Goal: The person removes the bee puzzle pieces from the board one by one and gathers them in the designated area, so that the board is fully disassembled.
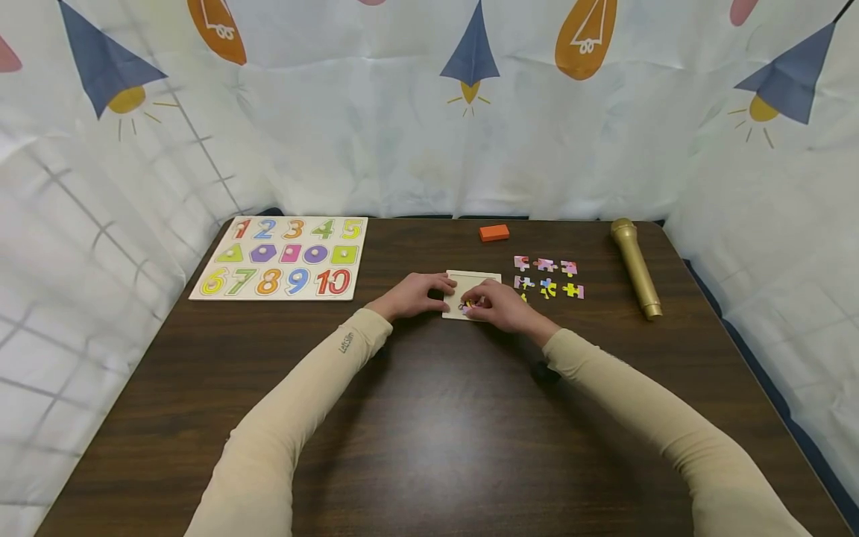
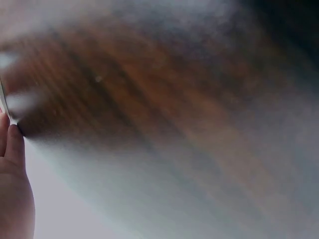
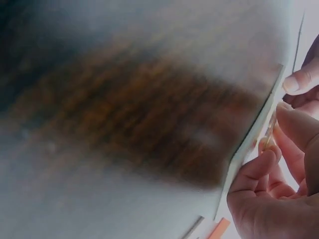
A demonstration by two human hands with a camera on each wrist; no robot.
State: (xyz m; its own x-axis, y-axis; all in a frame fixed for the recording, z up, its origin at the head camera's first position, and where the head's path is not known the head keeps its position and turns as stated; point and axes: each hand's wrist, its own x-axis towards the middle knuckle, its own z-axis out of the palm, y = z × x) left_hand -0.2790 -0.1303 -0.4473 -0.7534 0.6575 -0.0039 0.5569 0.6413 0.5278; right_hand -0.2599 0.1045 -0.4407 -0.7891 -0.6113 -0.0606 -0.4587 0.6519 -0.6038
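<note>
A small pale puzzle tray point(image 1: 473, 277) lies near the middle of the table, with a few colourful pieces along its lower part, mostly covered by fingers. My left hand point(image 1: 417, 294) rests at the tray's left edge, thumb and fingertips touching the frame with a gap between them. In the right wrist view, my right hand point(image 3: 269, 189) pinches a thin puzzle piece point(image 3: 270, 130) just over the tray; its picture is hidden. From above, the right hand point(image 1: 503, 306) covers the tray's lower right. Loose jigsaw pieces point(image 1: 546, 265) lie in rows to the right, one partly hidden behind that hand.
A board with numbers and shapes point(image 1: 278, 257) lies at the back left. An orange block point(image 1: 494, 233) sits behind the tray. On the right lies a gold microphone point(image 1: 636, 268). Printed curtains point(image 1: 403, 149) hang around the dark wooden table point(image 1: 429, 447).
</note>
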